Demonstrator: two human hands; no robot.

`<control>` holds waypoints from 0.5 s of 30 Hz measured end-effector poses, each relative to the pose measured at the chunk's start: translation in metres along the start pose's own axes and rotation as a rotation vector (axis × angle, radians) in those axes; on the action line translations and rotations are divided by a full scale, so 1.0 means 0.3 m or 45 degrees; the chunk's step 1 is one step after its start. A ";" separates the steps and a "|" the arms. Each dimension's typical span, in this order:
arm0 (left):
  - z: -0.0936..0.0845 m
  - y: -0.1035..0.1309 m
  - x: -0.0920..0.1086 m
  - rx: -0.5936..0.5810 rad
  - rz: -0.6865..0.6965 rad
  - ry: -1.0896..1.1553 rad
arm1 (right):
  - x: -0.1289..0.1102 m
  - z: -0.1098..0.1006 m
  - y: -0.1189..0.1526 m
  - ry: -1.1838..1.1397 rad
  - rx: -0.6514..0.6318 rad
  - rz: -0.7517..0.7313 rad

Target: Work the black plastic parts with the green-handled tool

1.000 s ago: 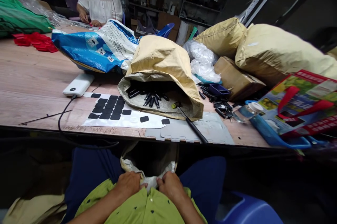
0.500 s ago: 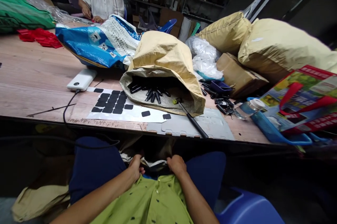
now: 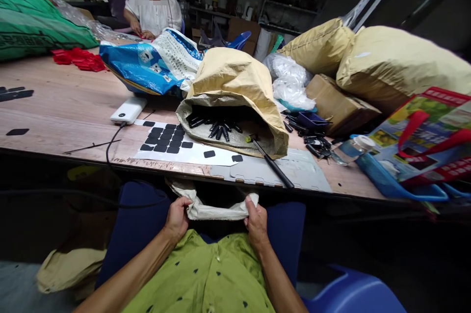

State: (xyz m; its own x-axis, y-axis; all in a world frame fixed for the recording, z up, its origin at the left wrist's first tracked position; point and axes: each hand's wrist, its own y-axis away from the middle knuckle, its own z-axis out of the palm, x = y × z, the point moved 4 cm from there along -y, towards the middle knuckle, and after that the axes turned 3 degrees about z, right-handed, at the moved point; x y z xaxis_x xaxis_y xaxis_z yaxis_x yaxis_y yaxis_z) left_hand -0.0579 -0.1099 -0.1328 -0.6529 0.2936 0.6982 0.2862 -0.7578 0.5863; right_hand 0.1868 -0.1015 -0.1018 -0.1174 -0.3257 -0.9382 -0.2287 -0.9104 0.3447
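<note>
Below the table's front edge, between my knees, is the pale rim of a sack (image 3: 219, 212); most of the sack is hidden in shadow. My left hand (image 3: 177, 217) is closed on one side of this rim. The other side is pinched by my right hand (image 3: 256, 220), thumb on top. The rim stretches between both hands as a whitish folded band. On the table ahead, an open kraft sack (image 3: 231, 75) lies on its side with several black pen-like pieces (image 3: 220, 131) in its mouth. A black-handled tool (image 3: 272, 163) leans out over its lip.
Left of the sack lie black rounded patches (image 3: 167, 139) on a white sheet, and a power bank (image 3: 128, 110) with a cable. To the right are a cardboard box (image 3: 340, 104), a jar (image 3: 355, 148) and a colourful bag (image 3: 427, 141). A blue stool (image 3: 356, 293) stands low right. Two people sit across.
Both hands have moved up toward the table edge and a little apart, lifting the sack's rim, which now shows as a wider band. The view has shifted slightly left.
</note>
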 end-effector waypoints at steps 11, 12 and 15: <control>-0.002 0.063 -0.021 0.024 -0.112 0.089 | -0.032 -0.017 -0.033 0.114 0.110 -0.019; 0.005 0.070 -0.018 0.024 -0.116 0.060 | -0.035 -0.021 -0.035 0.139 0.114 -0.031; 0.023 0.099 -0.001 0.059 -0.061 -0.008 | -0.046 -0.030 -0.036 0.215 0.126 -0.072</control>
State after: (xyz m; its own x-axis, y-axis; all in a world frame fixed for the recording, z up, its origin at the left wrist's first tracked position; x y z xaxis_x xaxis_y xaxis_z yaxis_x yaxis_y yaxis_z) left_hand -0.0443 -0.1284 -0.1129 -0.6625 0.3327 0.6712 0.2867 -0.7151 0.6375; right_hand 0.1997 -0.0895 -0.0930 0.0601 -0.3205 -0.9453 -0.3253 -0.9016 0.2850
